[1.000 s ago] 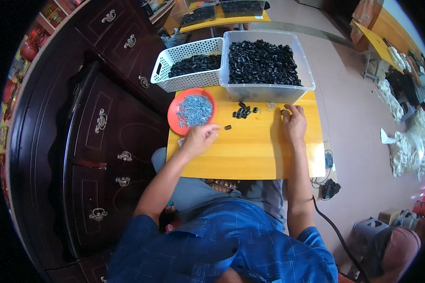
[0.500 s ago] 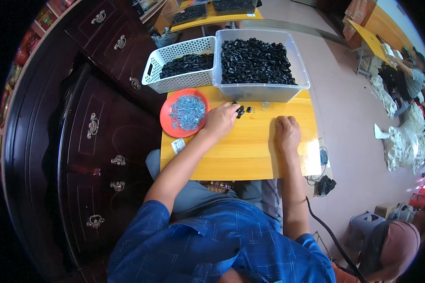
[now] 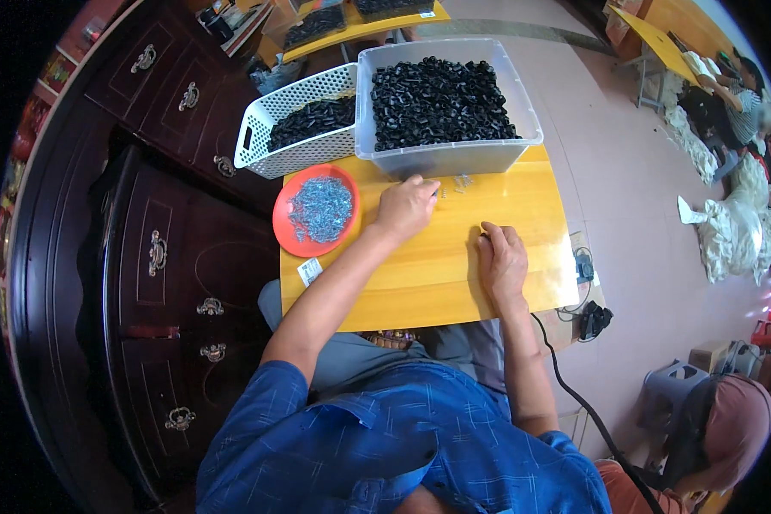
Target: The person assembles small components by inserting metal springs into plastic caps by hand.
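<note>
My left hand (image 3: 407, 209) is over the far part of the yellow table (image 3: 403, 295), fingers curled closed, a bit of black plastic showing at its fingertips. Several loose silvery screws (image 3: 463, 182) lie just beyond it. To its left stands a red plate (image 3: 281, 227) heaped with small silvery screws (image 3: 321, 208). Nearer the table's right side, my right hand (image 3: 504, 264) pinches a small dark piece (image 3: 484, 233) between thumb and fingers; most of it is hidden. Behind both hands, a clear plastic tub (image 3: 450, 160) is filled with small black plastic parts (image 3: 441, 103).
Left of the tub, a white perforated basket (image 3: 295, 157) holds more black parts. A white label (image 3: 309, 271) is on the table's left edge. Dark drawers (image 3: 193, 257) rise at the left. A black cable (image 3: 582, 403) runs by my right arm. Other people sit at the right.
The black pieces that lay beside my left hand no longer show on the table. My right hand has turned slightly, and a dark piece now shows at its fingertips. The whole view has shifted a little.
</note>
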{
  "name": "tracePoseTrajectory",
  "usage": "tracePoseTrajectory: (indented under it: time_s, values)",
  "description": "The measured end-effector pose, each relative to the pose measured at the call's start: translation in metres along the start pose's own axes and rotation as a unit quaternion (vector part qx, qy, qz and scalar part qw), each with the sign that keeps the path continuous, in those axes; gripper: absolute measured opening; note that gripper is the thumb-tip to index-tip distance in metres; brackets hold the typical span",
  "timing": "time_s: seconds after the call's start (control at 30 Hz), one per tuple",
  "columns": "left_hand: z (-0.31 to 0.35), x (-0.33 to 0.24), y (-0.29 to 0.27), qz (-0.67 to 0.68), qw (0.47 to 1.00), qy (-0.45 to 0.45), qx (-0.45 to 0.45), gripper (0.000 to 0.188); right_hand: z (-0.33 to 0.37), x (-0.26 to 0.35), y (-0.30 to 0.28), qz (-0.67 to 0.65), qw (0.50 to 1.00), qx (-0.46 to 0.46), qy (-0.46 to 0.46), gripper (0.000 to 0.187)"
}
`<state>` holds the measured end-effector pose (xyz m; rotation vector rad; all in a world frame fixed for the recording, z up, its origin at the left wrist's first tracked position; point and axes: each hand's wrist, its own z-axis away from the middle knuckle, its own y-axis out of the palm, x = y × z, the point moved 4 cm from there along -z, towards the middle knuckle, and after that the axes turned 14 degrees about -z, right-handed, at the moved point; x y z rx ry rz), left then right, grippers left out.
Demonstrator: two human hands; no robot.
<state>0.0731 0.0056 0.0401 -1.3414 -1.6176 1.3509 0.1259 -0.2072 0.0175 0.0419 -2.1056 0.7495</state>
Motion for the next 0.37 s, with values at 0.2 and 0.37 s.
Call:
tracePoseTrajectory:
  time_s: [0.2, 0.37]
  values:
    - [-0.012, -0.015, 0.013, -0.030, 0.999, 0.030, 0.032, 0.022, -0.002, 0.000, -0.004, -0.023, 1.000, -0.006, 0.001, 0.017]
    - [-0.016, -0.013, 0.022, -0.064, 0.995, 0.040, 0.062, 0.021, -0.003, 0.001, -0.007, -0.050, 0.999, -0.012, 0.004, 0.015]
